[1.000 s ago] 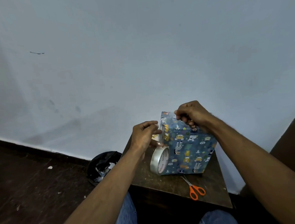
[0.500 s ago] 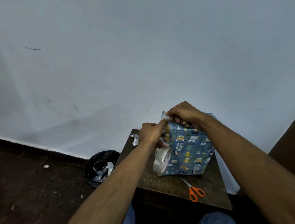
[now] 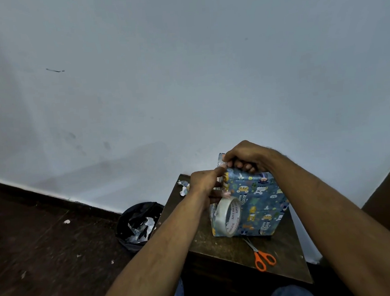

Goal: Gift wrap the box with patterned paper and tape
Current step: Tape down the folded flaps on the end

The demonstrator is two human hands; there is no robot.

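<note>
A box wrapped in blue patterned paper (image 3: 257, 201) stands upright on a small dark wooden table (image 3: 222, 246), toward its far edge close to the pale wall (image 3: 184, 78). The right hand (image 3: 248, 156) sits on top of the box at its far left corner, fingers curled down over the upper edge and gripping a folded flap of the paper there. The left hand (image 3: 203, 182) is against the box's left side, just below the right hand; its forefinger reaches up to the same top corner so that the two hands almost touch, and its other fingers curl inward at the paper's side edge, pinching what looks like a strip of clear tape, though the strip itself is too faint to make out with certainty. The tape roll (image 3: 226, 216) hangs or leans just below the left hand, upright on its rim against the lower left face of the box; whether it rests on the table cannot be told. Orange-handled scissors (image 3: 261, 256) lie flat near the table's near edge, apart from the box, blades pointing toward it. Small paper scraps (image 3: 183, 188) lie at the table's far left corner. On the dark floor left of the table stands a black bin (image 3: 138, 224) holding crumpled scraps.
</note>
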